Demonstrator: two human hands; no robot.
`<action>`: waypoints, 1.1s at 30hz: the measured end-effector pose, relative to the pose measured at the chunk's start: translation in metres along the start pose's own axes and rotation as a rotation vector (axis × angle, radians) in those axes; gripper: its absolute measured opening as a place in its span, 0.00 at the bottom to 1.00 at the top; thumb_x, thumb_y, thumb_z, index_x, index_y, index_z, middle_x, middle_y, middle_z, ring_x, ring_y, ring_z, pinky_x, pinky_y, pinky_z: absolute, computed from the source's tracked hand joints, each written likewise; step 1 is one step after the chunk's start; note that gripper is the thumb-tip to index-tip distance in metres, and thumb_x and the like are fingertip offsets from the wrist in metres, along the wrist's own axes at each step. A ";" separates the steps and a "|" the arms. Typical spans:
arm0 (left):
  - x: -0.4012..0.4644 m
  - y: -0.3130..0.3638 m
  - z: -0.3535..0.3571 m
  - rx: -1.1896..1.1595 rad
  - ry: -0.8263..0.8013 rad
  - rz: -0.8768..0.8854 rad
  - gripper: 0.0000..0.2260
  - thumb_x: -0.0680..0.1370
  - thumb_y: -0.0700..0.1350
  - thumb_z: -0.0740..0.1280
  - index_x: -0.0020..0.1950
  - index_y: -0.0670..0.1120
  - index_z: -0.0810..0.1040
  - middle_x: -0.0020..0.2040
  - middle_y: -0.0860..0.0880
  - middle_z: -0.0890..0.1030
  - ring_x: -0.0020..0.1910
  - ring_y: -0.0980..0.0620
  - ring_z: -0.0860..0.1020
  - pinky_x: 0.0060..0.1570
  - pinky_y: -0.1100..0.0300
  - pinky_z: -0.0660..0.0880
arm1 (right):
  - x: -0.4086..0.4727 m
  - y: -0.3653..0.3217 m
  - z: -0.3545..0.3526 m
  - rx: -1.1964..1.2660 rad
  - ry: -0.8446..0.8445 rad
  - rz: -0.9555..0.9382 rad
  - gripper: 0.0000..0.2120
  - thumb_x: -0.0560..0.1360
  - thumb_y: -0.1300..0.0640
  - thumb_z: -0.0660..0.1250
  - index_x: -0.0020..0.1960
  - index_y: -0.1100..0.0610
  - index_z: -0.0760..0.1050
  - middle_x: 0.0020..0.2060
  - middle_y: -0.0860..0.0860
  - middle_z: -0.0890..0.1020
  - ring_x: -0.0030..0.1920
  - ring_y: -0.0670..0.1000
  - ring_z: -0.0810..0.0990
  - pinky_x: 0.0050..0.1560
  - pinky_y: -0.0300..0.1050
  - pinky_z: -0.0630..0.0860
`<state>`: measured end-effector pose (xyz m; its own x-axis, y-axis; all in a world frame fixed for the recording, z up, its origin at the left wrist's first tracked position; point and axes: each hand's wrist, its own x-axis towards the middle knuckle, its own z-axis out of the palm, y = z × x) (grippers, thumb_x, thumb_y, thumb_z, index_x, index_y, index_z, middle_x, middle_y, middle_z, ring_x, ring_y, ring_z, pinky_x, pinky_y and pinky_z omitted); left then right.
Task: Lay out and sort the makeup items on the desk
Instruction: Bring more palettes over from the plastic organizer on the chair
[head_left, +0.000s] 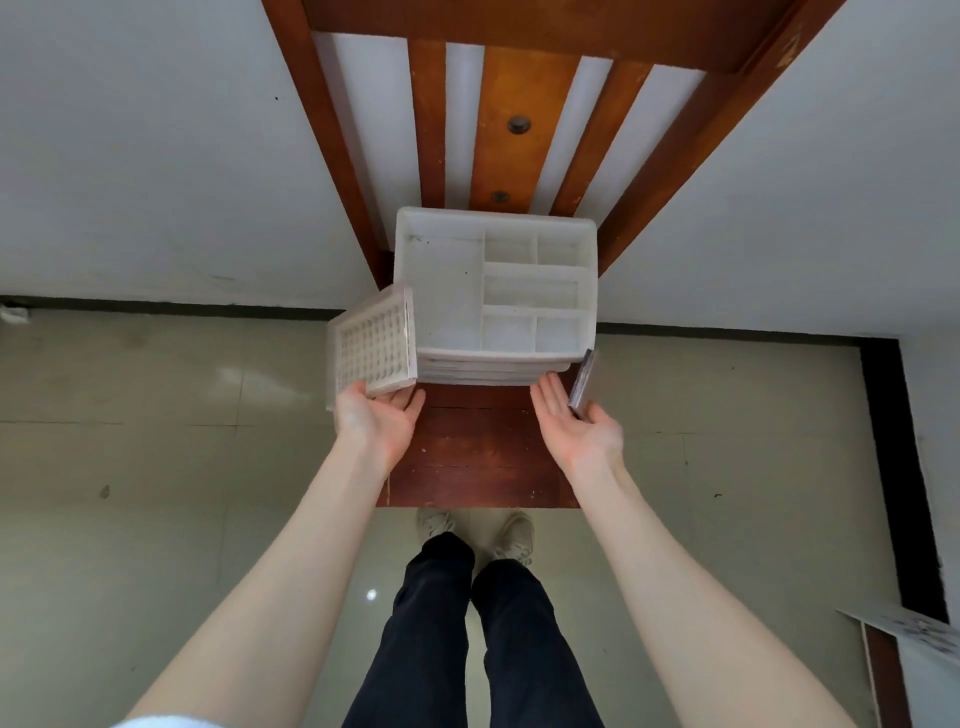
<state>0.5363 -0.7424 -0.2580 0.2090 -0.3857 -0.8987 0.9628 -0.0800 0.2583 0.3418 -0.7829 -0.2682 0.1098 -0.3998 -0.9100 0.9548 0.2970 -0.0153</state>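
A white plastic organiser tray (447, 280) with several empty compartments sits on a red-brown wooden chair seat (475, 447). A clear grid holder (371, 345) with many small cells leans tilted against the tray's left side. My left hand (376, 418) is palm up under that holder's lower edge, fingers straight. My right hand (576, 418) is palm up at the tray's front right corner, and a thin dark flat case (583, 384) stands on edge against its fingers.
The chair's slatted back (519, 119) rises behind the tray against a white wall. Pale floor tiles lie on both sides. My legs and shoes (478, 535) stand just before the seat. A paper sheet (919, 631) shows at the right edge.
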 end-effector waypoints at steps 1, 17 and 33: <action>-0.006 -0.001 -0.004 0.037 -0.002 0.007 0.20 0.83 0.44 0.46 0.74 0.41 0.57 0.68 0.39 0.69 0.67 0.41 0.69 0.68 0.45 0.63 | -0.006 -0.002 -0.003 -0.012 -0.002 -0.007 0.22 0.83 0.55 0.47 0.71 0.68 0.60 0.68 0.63 0.69 0.70 0.60 0.66 0.71 0.54 0.61; -0.171 -0.067 0.034 1.238 -0.590 0.165 0.12 0.80 0.48 0.60 0.60 0.44 0.74 0.53 0.47 0.82 0.51 0.50 0.81 0.50 0.57 0.76 | -0.193 -0.105 -0.099 -0.389 0.023 -0.515 0.05 0.79 0.61 0.60 0.51 0.60 0.74 0.47 0.57 0.81 0.46 0.52 0.80 0.45 0.46 0.76; -0.412 -0.391 -0.049 1.654 -1.356 -0.089 0.10 0.78 0.48 0.63 0.54 0.45 0.80 0.47 0.47 0.84 0.47 0.50 0.82 0.46 0.56 0.76 | -0.487 -0.233 -0.402 0.068 0.087 -1.099 0.08 0.76 0.67 0.61 0.46 0.58 0.78 0.37 0.50 0.84 0.41 0.50 0.80 0.47 0.44 0.75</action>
<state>0.0820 -0.5074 -0.0058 -0.7629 -0.5283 -0.3727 -0.1931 -0.3640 0.9112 -0.0454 -0.3093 0.0119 -0.8252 -0.3536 -0.4406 0.5337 -0.2322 -0.8132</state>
